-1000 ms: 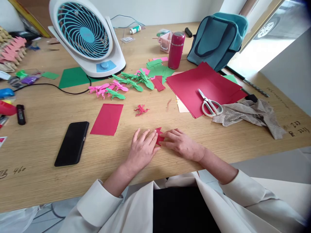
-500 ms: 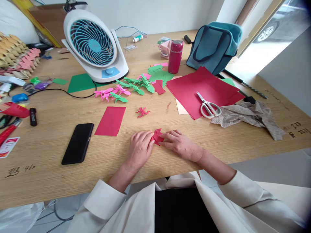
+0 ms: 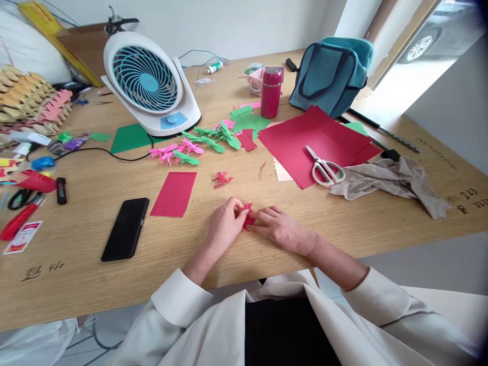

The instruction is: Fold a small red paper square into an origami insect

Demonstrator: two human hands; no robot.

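A small piece of folded red paper lies on the wooden table between my hands, partly covered by fingers. My left hand is closed in a pinch on its left side, thumb and forefinger together. From the right, my right hand grips the same piece at its edge, with the thumb low and the fingers on top. Just beyond them sits a finished-looking red origami figure with thin legs. A stack of red paper rectangles rests to the left of it.
Nearby are a black phone, green origami figures, pink ones, large red sheets, scissors and a crumpled cloth. Farther back stand a fan, a red flask and a teal bag.
My left hand has gone from lying flat with fingers over the folded paper to pinching it. The right hand stays nearly in place. The view has shifted slightly.
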